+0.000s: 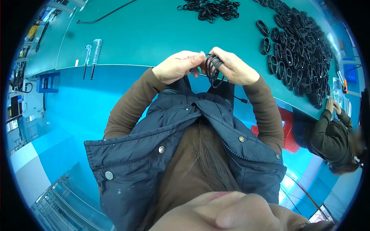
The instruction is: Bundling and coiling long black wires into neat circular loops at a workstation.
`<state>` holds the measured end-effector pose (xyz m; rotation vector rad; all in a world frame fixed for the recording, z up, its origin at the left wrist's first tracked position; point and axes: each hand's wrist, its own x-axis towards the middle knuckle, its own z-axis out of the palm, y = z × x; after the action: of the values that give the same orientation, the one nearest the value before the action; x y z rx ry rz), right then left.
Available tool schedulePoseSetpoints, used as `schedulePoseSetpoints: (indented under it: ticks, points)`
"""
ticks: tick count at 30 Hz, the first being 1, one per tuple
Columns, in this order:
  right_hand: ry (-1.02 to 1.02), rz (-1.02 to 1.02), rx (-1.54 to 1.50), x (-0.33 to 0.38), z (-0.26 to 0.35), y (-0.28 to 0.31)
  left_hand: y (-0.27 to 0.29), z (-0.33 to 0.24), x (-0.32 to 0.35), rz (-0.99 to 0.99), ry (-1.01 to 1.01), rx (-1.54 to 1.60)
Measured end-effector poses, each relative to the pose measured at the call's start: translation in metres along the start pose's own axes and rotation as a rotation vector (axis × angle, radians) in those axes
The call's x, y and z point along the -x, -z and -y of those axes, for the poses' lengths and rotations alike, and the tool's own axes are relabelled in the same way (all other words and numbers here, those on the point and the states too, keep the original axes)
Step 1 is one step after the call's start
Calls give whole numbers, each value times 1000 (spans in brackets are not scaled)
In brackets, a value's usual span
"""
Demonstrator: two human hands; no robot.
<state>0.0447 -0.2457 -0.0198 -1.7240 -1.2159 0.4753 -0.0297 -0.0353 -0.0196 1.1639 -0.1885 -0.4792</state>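
Observation:
A black cable [213, 68], wound into a loose coil of several loops, hangs in front of me at the table's near edge. My right hand [236, 69] is closed around the coil, fingers through and over its loops. One cable end with a small plug [243, 101] dangles below that hand. My left hand [178, 66] meets the coil from the other side, thumb and fingers pinched on the cable; its fingertips partly hide what they grip.
The green table [146, 34] bears a big heap of coiled black cables [296, 50] on the right and a pile of small black loops [212, 8] at the back. A single cable [104, 17] and two white-wrapped tools [97, 52] lie left. A co-worker [331, 134] works far right, near a red stool [287, 131].

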Motion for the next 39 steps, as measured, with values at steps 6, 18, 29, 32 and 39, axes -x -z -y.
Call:
schedulePoseSetpoints:
  ticks: [6,18,29,32,39]
  points:
    - [-191,-12,-102,-1,11,-2,-13,11,-9,122,-123,-219]
    - [-188,-6,110,13,6,-4,-20,10,-8,236,177,-97]
    - [-603,153,846,141,75,5,-12,8,-10,32,-42,-186]
    - [-186,-419,544,102,59,6,-32,20,-16,108,-22,-67]
    - [-231,-174,129,38,5,2,-37,19,-4,260,1,325]
